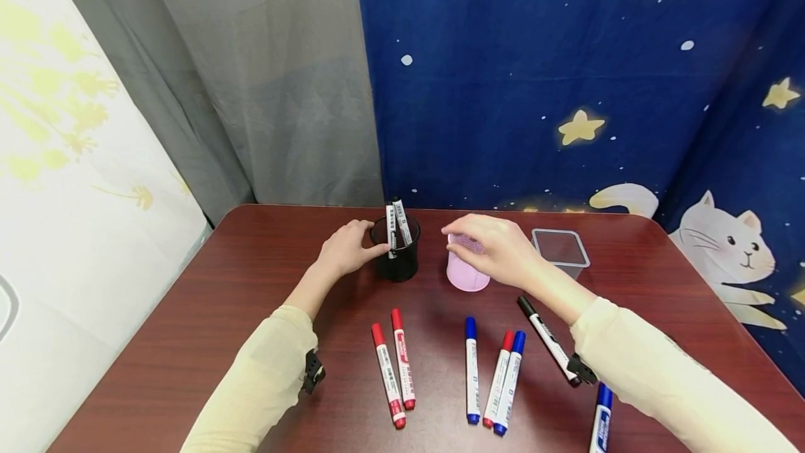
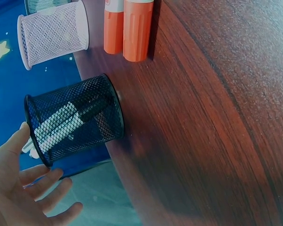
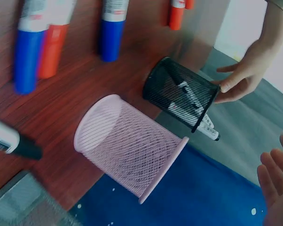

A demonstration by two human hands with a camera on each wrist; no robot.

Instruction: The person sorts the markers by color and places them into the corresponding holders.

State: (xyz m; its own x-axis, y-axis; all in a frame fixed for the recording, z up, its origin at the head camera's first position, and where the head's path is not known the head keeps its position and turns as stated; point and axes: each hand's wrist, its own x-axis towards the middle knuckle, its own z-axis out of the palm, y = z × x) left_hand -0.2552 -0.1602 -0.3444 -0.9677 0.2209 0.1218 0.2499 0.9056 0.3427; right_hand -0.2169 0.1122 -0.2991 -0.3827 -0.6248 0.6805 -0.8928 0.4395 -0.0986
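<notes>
Left hand (image 1: pixel 346 247) spread at black cup (image 1: pixel 399 268), right hand (image 1: pixel 498 247) raised

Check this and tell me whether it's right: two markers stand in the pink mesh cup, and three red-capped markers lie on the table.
One thing is wrong: the two markers stand in the black mesh cup, not the pink mesh cup, as the right wrist view shows. The three red-capped markers do lie on the table.
</notes>
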